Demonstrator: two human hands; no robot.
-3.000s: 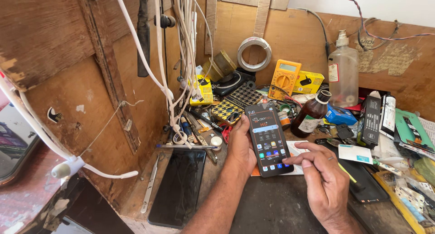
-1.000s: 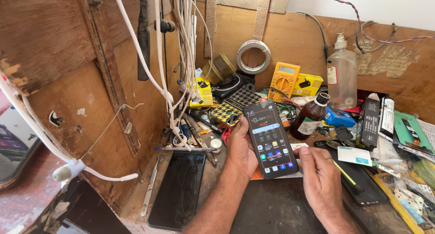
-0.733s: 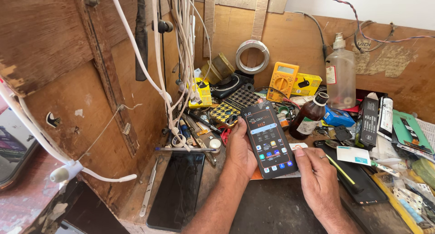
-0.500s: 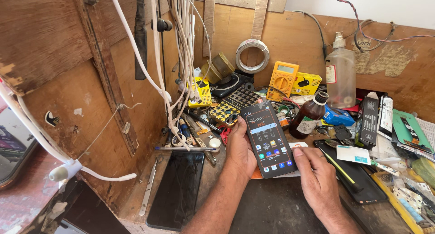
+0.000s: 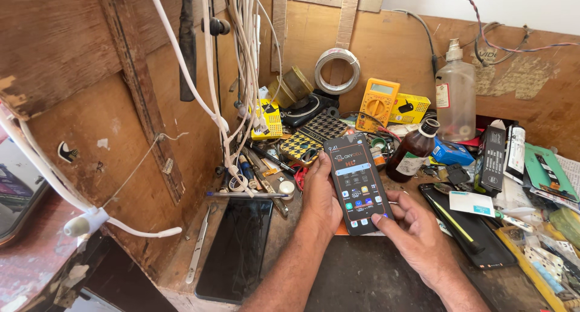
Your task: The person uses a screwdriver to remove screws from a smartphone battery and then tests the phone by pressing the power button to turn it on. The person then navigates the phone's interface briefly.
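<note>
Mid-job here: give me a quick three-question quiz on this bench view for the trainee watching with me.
1. True or false: the smartphone screen is lit.
2. Which hand touches the phone's lower edge with a fingertip? A) left hand B) right hand
3. What yellow instrument leans against the back board, left of the clear pump bottle?

Key:
1. True; icons show on it.
2. B; the left hand grips the phone's side.
3. The multimeter.

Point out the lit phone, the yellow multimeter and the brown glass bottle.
lit phone [image 5: 357, 183], head view, middle of its screen
yellow multimeter [image 5: 377, 105], head view, its dial
brown glass bottle [image 5: 412, 157], head view, its body
</note>
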